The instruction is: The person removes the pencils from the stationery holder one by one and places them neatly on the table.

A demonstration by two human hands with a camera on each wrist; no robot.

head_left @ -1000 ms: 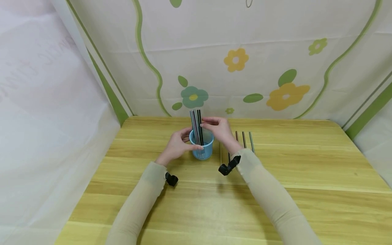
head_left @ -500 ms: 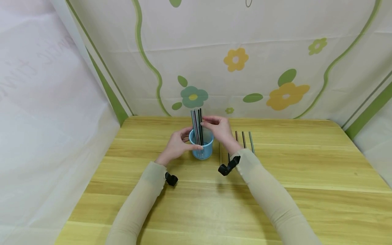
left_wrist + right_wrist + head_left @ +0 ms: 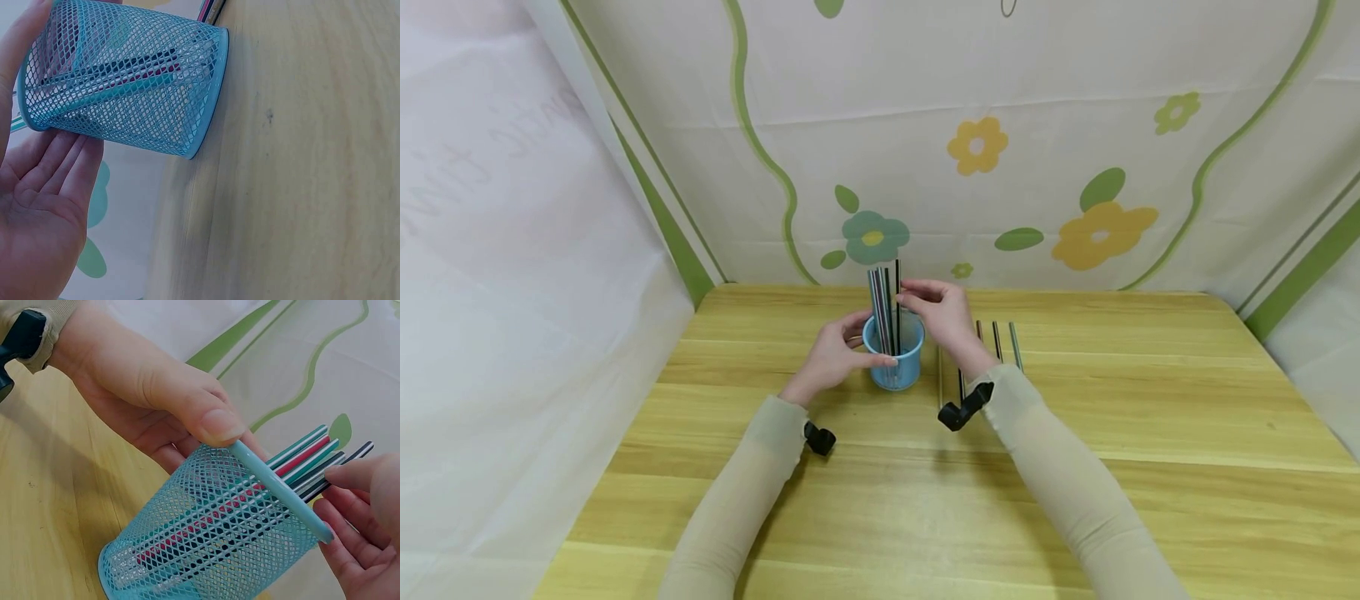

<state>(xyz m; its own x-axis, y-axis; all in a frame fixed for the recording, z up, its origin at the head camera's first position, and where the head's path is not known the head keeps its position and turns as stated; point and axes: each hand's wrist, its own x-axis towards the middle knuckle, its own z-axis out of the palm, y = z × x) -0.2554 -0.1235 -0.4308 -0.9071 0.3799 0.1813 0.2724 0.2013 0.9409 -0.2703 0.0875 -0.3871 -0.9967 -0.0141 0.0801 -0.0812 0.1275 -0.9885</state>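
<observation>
A light blue mesh pen cup [image 3: 907,372] stands on the table with a bundle of thin glossy sticks [image 3: 877,302] leaning to its left side. Green, red and dark sticks [image 3: 301,456] show at its rim in the right wrist view. My left hand [image 3: 831,357] grips the cup from the left, thumb across the near rim and fingers behind. At the right of the rim, my right hand [image 3: 945,317] pinches a slim black stick [image 3: 898,273] near its upper part. That stick stands higher than the bundle and apart from it, its lower part inside the cup.
Several more thin sticks [image 3: 1016,343] lie in a row on the wooden table [image 3: 880,508] to the cup's right, partly hidden by my right wrist and its black camera [image 3: 955,415]. A flower-printed cloth [image 3: 917,67] hangs behind the table.
My right hand has shifted slightly up and right, drawing the black stick upward and away from the bundle. My left hand and the cup have stayed in place.
</observation>
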